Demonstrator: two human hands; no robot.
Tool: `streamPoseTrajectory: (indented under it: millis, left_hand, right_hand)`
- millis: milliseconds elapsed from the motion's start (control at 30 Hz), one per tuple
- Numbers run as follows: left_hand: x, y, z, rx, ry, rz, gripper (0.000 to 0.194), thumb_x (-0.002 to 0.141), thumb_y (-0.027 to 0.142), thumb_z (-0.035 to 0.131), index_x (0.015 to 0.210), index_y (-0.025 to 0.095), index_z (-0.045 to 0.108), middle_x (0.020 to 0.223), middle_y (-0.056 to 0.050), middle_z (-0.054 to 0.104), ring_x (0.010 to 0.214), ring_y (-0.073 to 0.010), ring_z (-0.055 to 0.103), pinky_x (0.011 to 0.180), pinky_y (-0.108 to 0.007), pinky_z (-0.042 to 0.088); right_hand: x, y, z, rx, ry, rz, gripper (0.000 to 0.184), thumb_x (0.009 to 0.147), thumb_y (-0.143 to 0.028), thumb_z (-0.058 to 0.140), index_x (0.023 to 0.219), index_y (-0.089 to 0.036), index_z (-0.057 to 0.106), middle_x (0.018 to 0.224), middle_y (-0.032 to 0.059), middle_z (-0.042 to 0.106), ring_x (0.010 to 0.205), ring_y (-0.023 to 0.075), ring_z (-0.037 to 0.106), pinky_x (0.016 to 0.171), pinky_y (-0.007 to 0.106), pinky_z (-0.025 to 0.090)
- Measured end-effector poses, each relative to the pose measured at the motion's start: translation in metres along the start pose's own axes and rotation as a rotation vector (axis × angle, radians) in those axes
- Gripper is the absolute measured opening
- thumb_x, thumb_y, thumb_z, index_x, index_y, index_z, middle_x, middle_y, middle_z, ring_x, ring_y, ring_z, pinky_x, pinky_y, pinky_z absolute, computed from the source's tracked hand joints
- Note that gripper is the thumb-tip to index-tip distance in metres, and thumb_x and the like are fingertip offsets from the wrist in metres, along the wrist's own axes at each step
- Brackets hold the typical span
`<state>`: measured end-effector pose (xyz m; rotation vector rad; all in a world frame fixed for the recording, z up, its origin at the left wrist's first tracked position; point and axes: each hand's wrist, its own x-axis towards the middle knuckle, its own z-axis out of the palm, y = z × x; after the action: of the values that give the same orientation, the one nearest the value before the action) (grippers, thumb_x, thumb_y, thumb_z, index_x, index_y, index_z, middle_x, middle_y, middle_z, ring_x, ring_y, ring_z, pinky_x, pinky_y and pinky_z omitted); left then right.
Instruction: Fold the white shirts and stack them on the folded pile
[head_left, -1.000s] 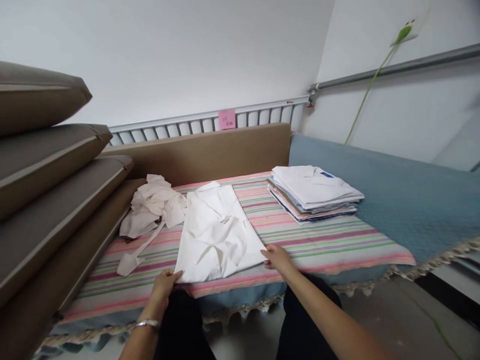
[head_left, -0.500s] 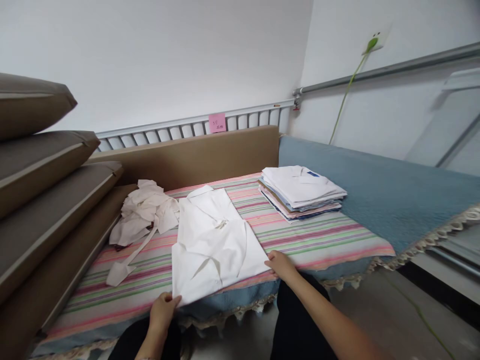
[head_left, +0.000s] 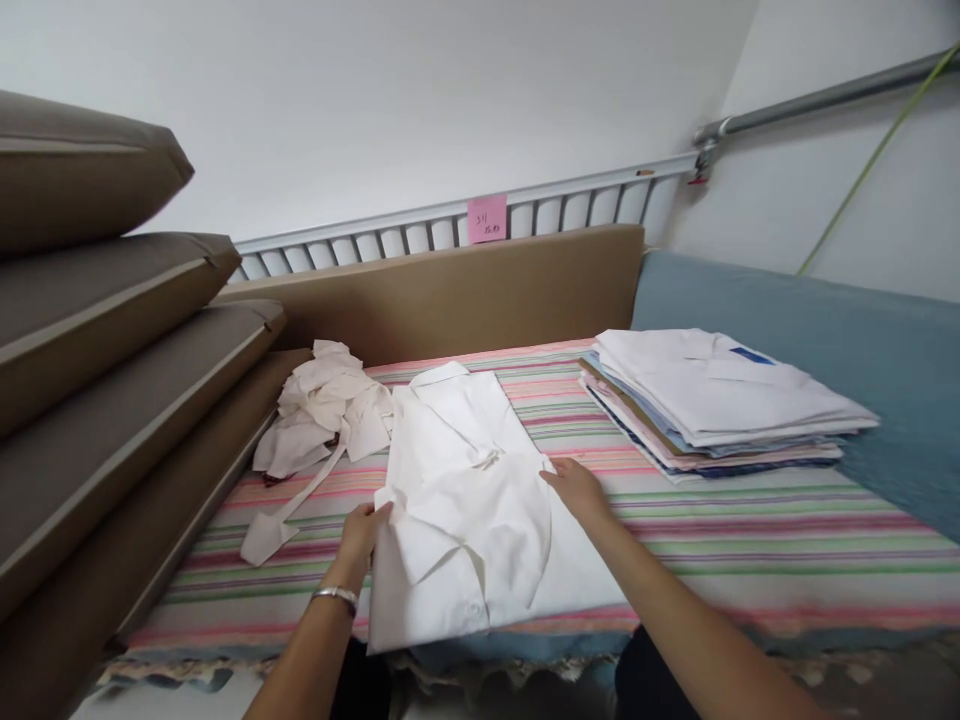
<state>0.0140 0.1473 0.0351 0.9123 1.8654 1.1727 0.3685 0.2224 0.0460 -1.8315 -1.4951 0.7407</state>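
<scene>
A white collared shirt (head_left: pixel 472 500) lies partly folded on the striped cloth (head_left: pixel 712 530), collar toward the far side. My left hand (head_left: pixel 365 528) grips the shirt's left edge at about mid-length, fingers curled round the fabric. My right hand (head_left: pixel 577 487) rests on the shirt's right edge at the same height, fingers closed on the cloth. A silver bracelet (head_left: pixel 335 596) sits on my left wrist.
A crumpled cream garment (head_left: pixel 322 420) with a long strap lies to the shirt's left. A stack of folded shirts (head_left: pixel 712 410) sits to the right. Brown cushions (head_left: pixel 112 350) are piled at left, a brown board (head_left: pixel 450 300) stands behind, and a blue blanket (head_left: pixel 825 320) covers the right.
Both hands have moved from the shirt's near corners up to its middle edges. The view has shifted closer and to the left.
</scene>
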Motion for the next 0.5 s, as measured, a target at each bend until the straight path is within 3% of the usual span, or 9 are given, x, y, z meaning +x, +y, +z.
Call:
streamPoseTrajectory:
  millis: [100,200,267,500]
  left_hand:
    - [0.001,0.009,-0.001,-0.066,-0.068,-0.009,0.043,0.055,0.053,0.066,0.075,0.015,0.062,0.06,-0.002,0.062,0.054,-0.016,0.056,0.052,-0.027,0.042]
    - [0.001,0.013,-0.004,-0.159,-0.168,-0.043,0.044,0.058,0.053,0.066,0.083,0.017,0.062,0.064,-0.003,0.064,0.058,-0.0172,0.059,0.055,-0.028,0.044]
    - [0.006,0.011,-0.002,-0.187,-0.182,-0.092,0.041,0.058,0.05,0.067,0.082,0.017,0.062,0.063,-0.005,0.064,0.058,-0.0182,0.059,0.055,-0.029,0.045]
    - [0.025,-0.002,0.014,-0.032,0.0,-0.127,0.022,0.062,0.039,0.065,0.067,0.018,0.057,0.052,-0.002,0.059,0.056,-0.0197,0.058,0.051,-0.028,0.041]
  right_hand:
    - [0.007,0.002,-0.004,0.196,-0.03,0.021,0.018,0.069,-0.031,0.06,0.08,-0.019,0.066,0.086,0.0057,0.069,0.084,0.0209,0.062,0.075,0.029,0.044]
    - [0.008,0.006,-0.014,0.563,-0.214,-0.003,0.028,0.067,-0.041,0.061,0.084,-0.019,0.065,0.084,0.0037,0.069,0.078,0.019,0.062,0.071,0.028,0.045]
    - [0.011,0.012,-0.016,0.67,-0.305,0.025,0.032,0.065,-0.042,0.062,0.085,-0.017,0.064,0.081,0.0029,0.069,0.073,0.0177,0.062,0.067,0.027,0.046]
    - [0.032,0.032,0.001,0.298,-0.122,0.045,0.014,0.066,-0.026,0.056,0.072,-0.016,0.063,0.072,0.0022,0.068,0.068,0.0161,0.06,0.063,0.025,0.043]
